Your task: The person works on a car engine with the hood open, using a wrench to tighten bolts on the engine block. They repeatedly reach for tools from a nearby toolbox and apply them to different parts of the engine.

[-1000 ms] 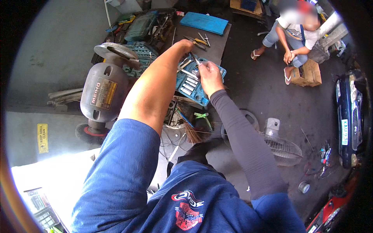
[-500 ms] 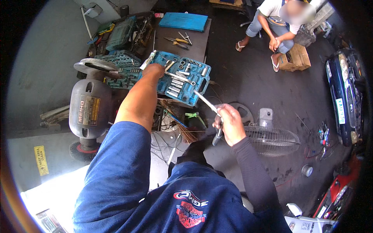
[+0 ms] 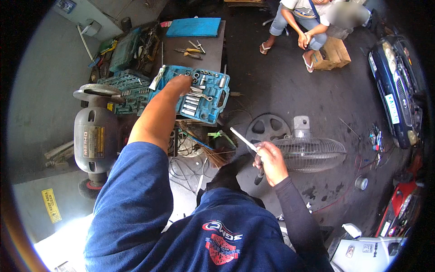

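An open blue socket set case (image 3: 216, 105) lies on the bench at upper left, with sockets and a silver combination wrench (image 3: 204, 95) in it. My left hand (image 3: 182, 85) reaches over the case's middle, next to the wrench's near end. Its fingers are mostly hidden, so I cannot tell whether they grip anything. In front of my body, my right hand (image 3: 271, 163) is closed round a long silver extension bar (image 3: 243, 138) and a dark-handled tool (image 3: 258, 177). The bar points up and left toward the case, its tip apart from it. Whether bar and handle are joined is hidden.
Pliers (image 3: 188, 51) and a flat blue lid (image 3: 193, 27) lie on the bench. A bench grinder (image 3: 95, 136) stands at left. Right of my hand are a caged fan (image 3: 308, 156) and a dark wheel (image 3: 265, 128). A seated person (image 3: 301, 27) is at the far side.
My right hand has drawn back, taking the bar's tip away from the case. My left hand has moved slightly further in over the case. The whole view has shifted.
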### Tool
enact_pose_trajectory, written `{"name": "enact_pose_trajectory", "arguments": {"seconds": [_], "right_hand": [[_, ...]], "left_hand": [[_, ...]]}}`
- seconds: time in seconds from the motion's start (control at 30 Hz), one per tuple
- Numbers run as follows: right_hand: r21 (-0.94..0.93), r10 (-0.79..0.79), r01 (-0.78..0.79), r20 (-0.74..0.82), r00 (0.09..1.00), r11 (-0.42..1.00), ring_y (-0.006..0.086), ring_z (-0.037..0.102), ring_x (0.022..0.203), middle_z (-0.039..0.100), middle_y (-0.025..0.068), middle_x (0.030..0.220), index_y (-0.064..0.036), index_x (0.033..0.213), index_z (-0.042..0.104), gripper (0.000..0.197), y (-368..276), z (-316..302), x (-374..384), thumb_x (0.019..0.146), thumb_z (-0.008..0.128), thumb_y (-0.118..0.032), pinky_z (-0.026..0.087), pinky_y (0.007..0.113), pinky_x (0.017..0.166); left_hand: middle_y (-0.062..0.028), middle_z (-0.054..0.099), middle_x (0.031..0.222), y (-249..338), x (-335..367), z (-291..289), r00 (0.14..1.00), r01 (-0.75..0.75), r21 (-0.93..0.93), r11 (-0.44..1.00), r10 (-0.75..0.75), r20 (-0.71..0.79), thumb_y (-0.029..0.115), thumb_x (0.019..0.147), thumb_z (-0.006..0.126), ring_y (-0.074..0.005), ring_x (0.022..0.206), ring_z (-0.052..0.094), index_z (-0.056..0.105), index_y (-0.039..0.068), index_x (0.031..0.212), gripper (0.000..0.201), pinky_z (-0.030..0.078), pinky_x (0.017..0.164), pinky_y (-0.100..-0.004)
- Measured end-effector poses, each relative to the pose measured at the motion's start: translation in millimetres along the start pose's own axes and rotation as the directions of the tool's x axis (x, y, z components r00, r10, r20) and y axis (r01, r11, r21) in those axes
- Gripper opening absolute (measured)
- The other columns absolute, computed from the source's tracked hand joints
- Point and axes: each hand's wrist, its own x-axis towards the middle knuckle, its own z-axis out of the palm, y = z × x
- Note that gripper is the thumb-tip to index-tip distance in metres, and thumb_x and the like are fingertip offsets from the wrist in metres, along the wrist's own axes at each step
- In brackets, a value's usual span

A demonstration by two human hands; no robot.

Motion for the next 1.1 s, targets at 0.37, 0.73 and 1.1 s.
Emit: {"name": "enact_pose_trajectory", "arguments": {"seconds": [0.37,0.73,1.1], "right_hand": [[0.001,0.016,-0.016,-0.023,1.000,1.000,0.0115,0.055,0.058,0.056,0.0032,0.067,-0.0006,0.105,0.059,0.016,18,-9,-7,0.098,0.055,-0.015,0.045,0.026,0.056],[0.095,-0.011,0.008,0.032,0.999,0.995,0.0063,0.054,0.056,0.055,-0.0015,0.066,-0.0046,0.102,0.062,0.012,1,-13,-14,0.100,0.060,-0.017,0.047,0.025,0.056],[0.473,-0.366,0.437,-0.238,0.899,0.765,0.0061,0.047,0.054,0.050,-0.0034,0.064,-0.0035,0.104,0.063,0.012,-39,-58,-121,0.100,0.059,-0.014,0.051,0.030,0.065]], "left_hand": [[-0.0183,0.069,0.123,2,-21,-12,0.998,0.019,-0.147,0.989,-0.027,-0.057,0.019,0.089,0.071,-0.0380,0.116,0.065,0.062,0.013,0.130,0.042,0.053,0.096,-0.0483],[-0.0264,0.065,0.125,-5,0,-19,0.956,-0.293,0.042,0.955,0.292,0.017,0.030,0.097,0.056,-0.0422,0.119,0.061,0.059,0.009,0.134,0.043,0.048,0.101,-0.0482],[-0.0041,0.058,0.080,203,-121,-116,0.793,-0.580,-0.812,0.066,0.276,-0.544,0.033,0.105,0.044,-0.0134,0.070,0.051,0.062,-0.004,0.116,0.042,0.044,0.065,-0.0301]]}}
